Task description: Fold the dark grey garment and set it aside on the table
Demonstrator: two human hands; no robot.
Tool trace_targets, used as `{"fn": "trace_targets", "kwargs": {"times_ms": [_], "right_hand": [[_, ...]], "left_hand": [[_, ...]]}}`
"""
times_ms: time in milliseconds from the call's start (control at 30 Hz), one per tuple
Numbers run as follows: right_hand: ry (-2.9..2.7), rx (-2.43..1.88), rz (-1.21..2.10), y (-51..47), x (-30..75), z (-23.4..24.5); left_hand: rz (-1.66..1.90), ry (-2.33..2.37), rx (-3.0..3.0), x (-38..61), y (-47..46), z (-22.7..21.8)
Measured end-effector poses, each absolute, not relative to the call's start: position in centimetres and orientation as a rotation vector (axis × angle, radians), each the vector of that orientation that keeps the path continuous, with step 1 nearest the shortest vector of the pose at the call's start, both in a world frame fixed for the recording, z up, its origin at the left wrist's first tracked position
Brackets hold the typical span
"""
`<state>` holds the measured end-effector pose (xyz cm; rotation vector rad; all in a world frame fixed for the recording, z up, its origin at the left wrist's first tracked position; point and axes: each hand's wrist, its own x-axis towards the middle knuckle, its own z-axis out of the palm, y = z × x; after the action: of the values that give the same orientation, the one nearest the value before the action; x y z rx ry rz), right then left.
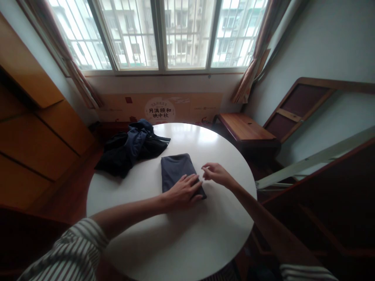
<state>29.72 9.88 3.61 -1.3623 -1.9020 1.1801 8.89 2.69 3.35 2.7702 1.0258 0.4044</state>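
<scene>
Where the left edge ran: orange-brown wooden cabinets (pixel 43 136) stood along the wall, with a dark gap between the upper and the lower ones.
Striped sleeve (pixel 73 249): it covered the left upper arm at the bottom left; the forearm was bare and reached across the table.
Heap of dark clothes (pixel 131 150): black and navy pieces lay crumpled on the far left part of the table, and one part hung over the edge.
Round white table (pixel 181 242): its top was glossy and it reflected the light of the window (pixel 164 35) behind it.
Cardboard panel (pixel 159 109): it leaned under the window sill and carried printed Chinese characters.
Folded dark garment (pixel 177 169): it lay flat near the middle of the table as a neat rectangle, just right of the heap but apart from it.
Left hand (pixel 183 191): it lay palm down on the near right corner of the folded garment, fingers stretched and spread, grasping nothing.
Right hand (pixel 215 173): it was just beside the right edge of the garment, fingers curled with the thumb near the forefinger; I cannot tell if it pinched anything.
Wooden bench (pixel 246 130): it stood behind the table on the right, near the curtain (pixel 249 78).
Wooden frame (pixel 301 105): it leaned on the right wall.
</scene>
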Motion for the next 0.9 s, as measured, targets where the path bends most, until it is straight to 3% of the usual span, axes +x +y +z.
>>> {"fn": "trace_targets", "kwargs": {"times_ms": [133, 300, 367, 467, 600, 767, 900], "right_hand": [[-2.008, -1.405, 0.972, 13.8, 26.3, 3.7], [-1.842, -1.660, 1.096, 16.8, 22.4, 3.6], [-1.830, -1.669, 1.128, 17.4, 22.0, 3.7], [-1.839, -1.645, 1.215, 17.3, 22.0, 4.2], [-1.774, -1.477, 1.532, 15.4, 22.2, 4.7], [-1.615, -1.211, 1.579, 12.9, 22.1, 3.9], [-1.479, -1.272, 1.485, 12.9, 23.2, 2.9]], "left_hand": [[0.275, 0.810, 2.772, 9.0, -0.6, 2.2], [0.297, 0.532, 2.632, 7.6, -1.1, 4.8], [0.433, 0.677, 2.582, 6.3, -0.2, 5.8], [0.567, 1.295, 2.543, 3.5, 2.4, 5.8], [0.395, 1.993, 2.244, 0.3, 5.2, 2.7], [0.345, 2.021, 2.174, 0.5, 5.2, -0.7], [0.405, 1.909, 2.190, 2.5, 6.5, -0.3]]}}
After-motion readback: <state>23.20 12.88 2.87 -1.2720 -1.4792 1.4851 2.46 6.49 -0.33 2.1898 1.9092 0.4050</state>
